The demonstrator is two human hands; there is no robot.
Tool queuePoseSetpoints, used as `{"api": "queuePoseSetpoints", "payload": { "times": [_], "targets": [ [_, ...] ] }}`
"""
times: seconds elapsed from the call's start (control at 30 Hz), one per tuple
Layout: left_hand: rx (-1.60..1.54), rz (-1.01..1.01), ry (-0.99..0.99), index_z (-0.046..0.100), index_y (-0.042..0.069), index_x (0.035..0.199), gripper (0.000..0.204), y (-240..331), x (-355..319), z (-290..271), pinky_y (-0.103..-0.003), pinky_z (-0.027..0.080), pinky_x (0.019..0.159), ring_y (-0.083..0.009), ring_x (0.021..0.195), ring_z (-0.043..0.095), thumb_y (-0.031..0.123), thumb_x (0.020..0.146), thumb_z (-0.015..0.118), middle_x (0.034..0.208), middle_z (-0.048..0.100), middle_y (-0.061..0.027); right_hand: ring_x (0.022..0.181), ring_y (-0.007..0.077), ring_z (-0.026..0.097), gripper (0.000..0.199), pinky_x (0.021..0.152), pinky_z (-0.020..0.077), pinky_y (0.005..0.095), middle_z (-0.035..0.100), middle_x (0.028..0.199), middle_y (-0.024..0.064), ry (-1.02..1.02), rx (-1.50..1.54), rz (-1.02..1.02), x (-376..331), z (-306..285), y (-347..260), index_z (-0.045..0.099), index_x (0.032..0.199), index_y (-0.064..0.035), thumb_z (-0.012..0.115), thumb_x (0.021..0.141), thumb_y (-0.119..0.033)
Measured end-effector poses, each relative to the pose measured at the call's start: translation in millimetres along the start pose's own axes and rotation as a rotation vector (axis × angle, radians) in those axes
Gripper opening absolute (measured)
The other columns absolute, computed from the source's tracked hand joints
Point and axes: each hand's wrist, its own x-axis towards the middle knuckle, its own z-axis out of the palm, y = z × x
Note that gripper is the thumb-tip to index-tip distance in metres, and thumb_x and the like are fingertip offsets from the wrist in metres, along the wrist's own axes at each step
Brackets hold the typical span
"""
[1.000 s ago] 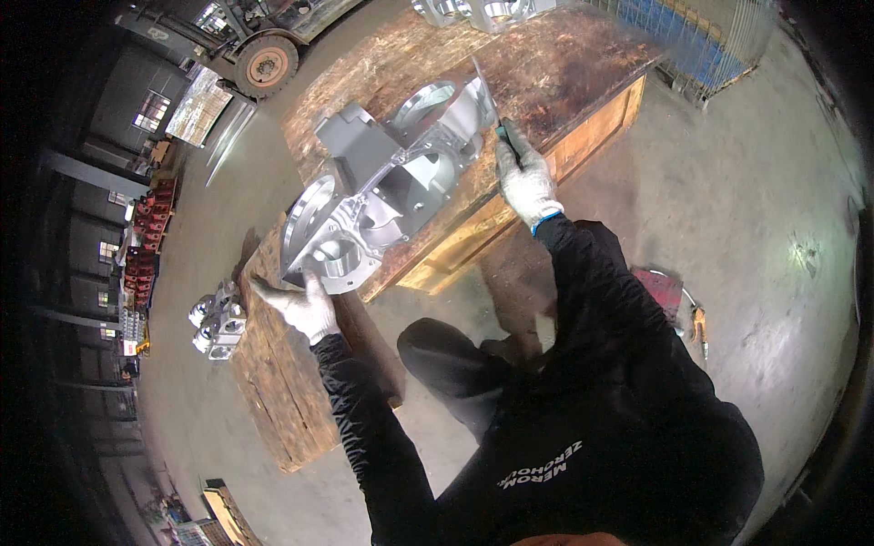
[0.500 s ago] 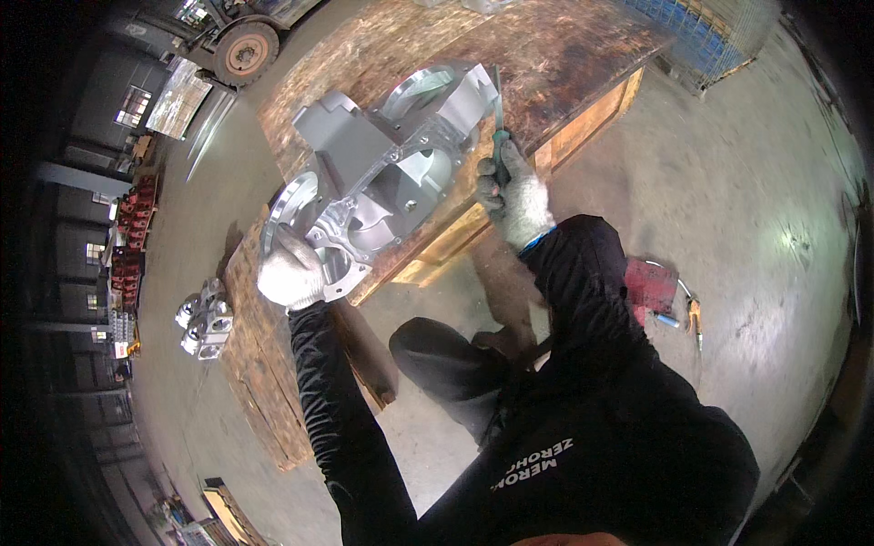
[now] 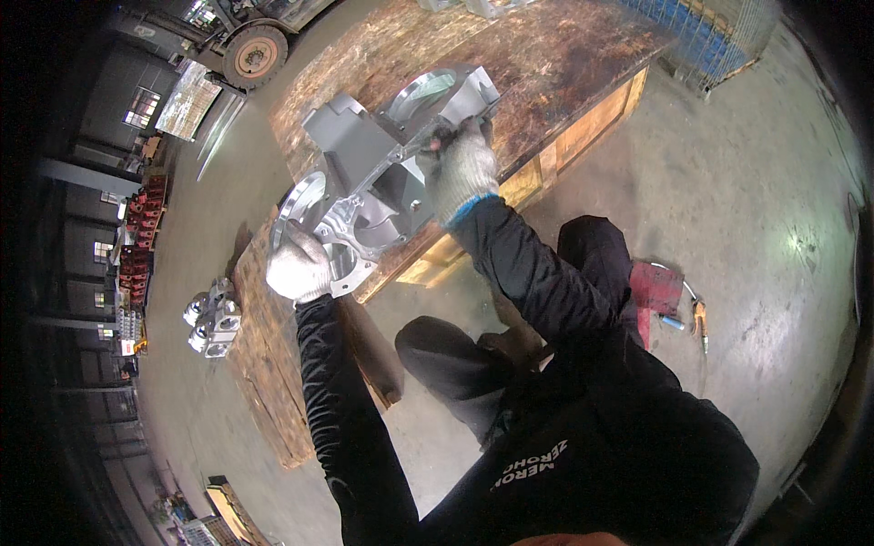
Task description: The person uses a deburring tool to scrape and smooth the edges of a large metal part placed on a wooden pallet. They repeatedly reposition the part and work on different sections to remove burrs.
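Observation:
A large silver-grey metal casting point(image 3: 364, 155) with round bores and flanges rests on a brown wooden table point(image 3: 537, 82). My left hand point(image 3: 299, 266), in a white knit glove, grips the rim of the casting's near-left ring, its fingers curled over the edge. My right hand point(image 3: 462, 168), gloved too, is closed over the casting's right side, near the far bore. The long slim file with a green handle, seen in this hand half a second ago, is now hidden behind the glove and the metal.
Smaller castings point(image 3: 214, 318) lie at the left beyond the wooden boards point(image 3: 269, 364). A red box-like thing point(image 3: 655, 289) and an orange-handled tool point(image 3: 699, 318) are on the floor at right. A wire cage point(image 3: 719, 41) stands far right, a vehicle wheel point(image 3: 255, 56) far left.
My right hand has moved left and slightly up, from beside the casting onto its right side, and the file has gone out of sight. My left hand keeps its hold on the ring.

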Motion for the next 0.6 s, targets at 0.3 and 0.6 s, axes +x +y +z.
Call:
{"api": "queuePoseSetpoints", "payload": {
  "times": [0.3, 0.6],
  "targets": [
    [-0.015, 0.074, 0.099, 0.070, 0.010, 0.070, 0.032, 0, -3, 3, -0.039, 0.051, 0.044, -0.0275, 0.045, 0.063, 0.030, 0.094, 0.064, 0.057, 0.064, -0.0101, 0.064, 0.0122, 0.051, 0.010, 0.057, 0.0429, 0.0268, 0.052, 0.077, 0.0010, -0.074, -0.408, -0.189, 34, -51, -33, 0.053, 0.101, -0.0104, 0.058, 0.100, -0.019],
    [-0.073, 0.015, 0.132, 0.065, 0.009, 0.059, 0.042, 12, 5, -21, -0.044, 0.048, 0.044, -0.0338, 0.043, 0.060, 0.029, 0.095, 0.062, 0.055, 0.061, -0.0183, 0.064, 0.0035, 0.048, 0.046, 0.055, 0.0403, 0.0208, 0.053, 0.078, -0.0048, -0.171, -0.977, -0.366, -74, -162, -86, 0.047, 0.154, -0.0105, 0.053, 0.109, -0.018]
  ]
}}
